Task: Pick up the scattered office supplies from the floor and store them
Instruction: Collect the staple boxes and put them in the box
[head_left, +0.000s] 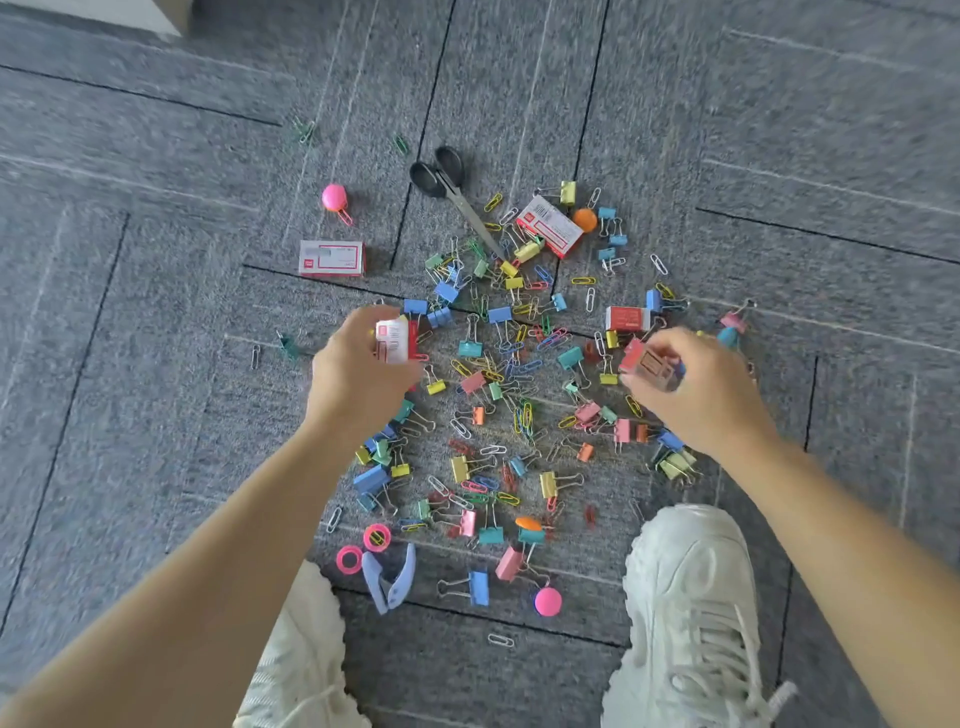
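Observation:
Many coloured binder clips and paper clips lie scattered over the grey carpet. My left hand holds a small red-and-white staple box above the pile's left side. My right hand grips another small red box above the pile's right side. Three more staple boxes lie on the floor: one at the left, one at the back, one at the right. Black-handled scissors lie at the far edge.
A lilac staple remover and two pink tape rolls lie near my left shoe. Pink round pieces and an orange one sit among the clips. My right shoe stands at the pile's near right.

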